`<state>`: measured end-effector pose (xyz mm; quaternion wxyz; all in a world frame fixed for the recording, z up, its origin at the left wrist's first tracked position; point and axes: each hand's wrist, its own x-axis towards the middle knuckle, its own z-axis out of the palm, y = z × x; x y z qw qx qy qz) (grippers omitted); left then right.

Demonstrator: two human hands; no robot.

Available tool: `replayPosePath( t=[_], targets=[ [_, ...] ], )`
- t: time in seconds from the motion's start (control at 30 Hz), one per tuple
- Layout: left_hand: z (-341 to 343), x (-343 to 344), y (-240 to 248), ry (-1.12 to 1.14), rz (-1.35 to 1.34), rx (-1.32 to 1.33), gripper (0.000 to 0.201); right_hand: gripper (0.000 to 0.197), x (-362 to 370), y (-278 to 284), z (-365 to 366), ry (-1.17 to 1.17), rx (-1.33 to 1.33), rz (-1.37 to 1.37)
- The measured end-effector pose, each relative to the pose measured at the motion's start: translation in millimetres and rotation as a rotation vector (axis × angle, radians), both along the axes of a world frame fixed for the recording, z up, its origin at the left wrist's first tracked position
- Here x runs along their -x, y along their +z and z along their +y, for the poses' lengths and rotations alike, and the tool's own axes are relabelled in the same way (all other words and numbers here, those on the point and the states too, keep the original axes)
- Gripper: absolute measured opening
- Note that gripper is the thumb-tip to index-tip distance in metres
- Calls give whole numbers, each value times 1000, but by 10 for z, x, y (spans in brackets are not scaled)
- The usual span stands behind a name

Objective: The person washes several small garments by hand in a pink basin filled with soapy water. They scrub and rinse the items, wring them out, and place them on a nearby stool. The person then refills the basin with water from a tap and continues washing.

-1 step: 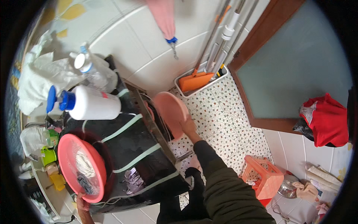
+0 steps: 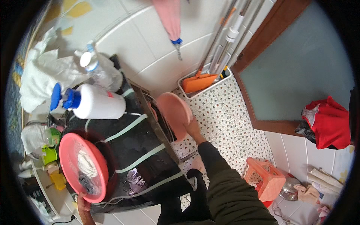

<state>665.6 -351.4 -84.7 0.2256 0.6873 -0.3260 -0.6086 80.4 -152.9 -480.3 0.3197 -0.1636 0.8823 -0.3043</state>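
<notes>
On a black surface with pale green stripes stands a pink basin [image 2: 102, 161]. It holds water, a white cloth [image 2: 87, 164] and a dark grey cloth [image 2: 87, 183]. The fingers of my left hand [image 2: 83, 204] are closed on its near rim. My right arm reaches down past the table's edge, where my right hand [image 2: 192, 128] grips the rim of a second, paler pink basin [image 2: 170, 108]. That basin is tilted, and its inside looks bare; part of it is hidden behind the table side. A crumpled purple cloth [image 2: 135, 182] lies on the black surface.
A white pump bottle [image 2: 100, 102] with a blue top and a clear jug [image 2: 101, 73] stand at the table's far end. Beyond, a white bin [image 2: 195, 94] holds mops and an orange dustpan. A pink stool [image 2: 267, 180] and a door [image 2: 288, 71] are on the right.
The whole picture has shifted slightly. Both hands keep their grip on the two basins, and nothing has been taken up or let go.
</notes>
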Motion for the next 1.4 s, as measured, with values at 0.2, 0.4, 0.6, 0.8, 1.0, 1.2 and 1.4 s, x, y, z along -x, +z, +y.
replayPosePath(
  t=[0.2, 0.4, 0.6, 0.8, 1.0, 1.2, 1.4],
  targets=[
    [-48, 438, -11, 0, 81, 1, 23, 69, 454, 155, 736, -210, 247, -72],
    [90, -224, -42, -31, 190, -44, 25, 29, -41, 2694, 781, -488, 781, -272],
    [-40, 40, -114, -145, 362, -63, 33, 32, -1541, 4284, 930, -150, 896, -498],
    [-169, -95, -218, -146, 399, -2, 35, 50, -3023, 4231, 46, -24, 650, -678],
    [-294, -19, -170, -230, 436, 19, 36, 49, -3229, 4102, -629, -6, 547, -699],
    [-404, -372, -479, -314, 496, 29, 35, 44, -3484, 3688, -748, -90, 770, -136],
    [-76, -287, 246, -367, 377, 84, 38, 41, -3699, 4317, -59, -331, 1024, -200]
  ],
)
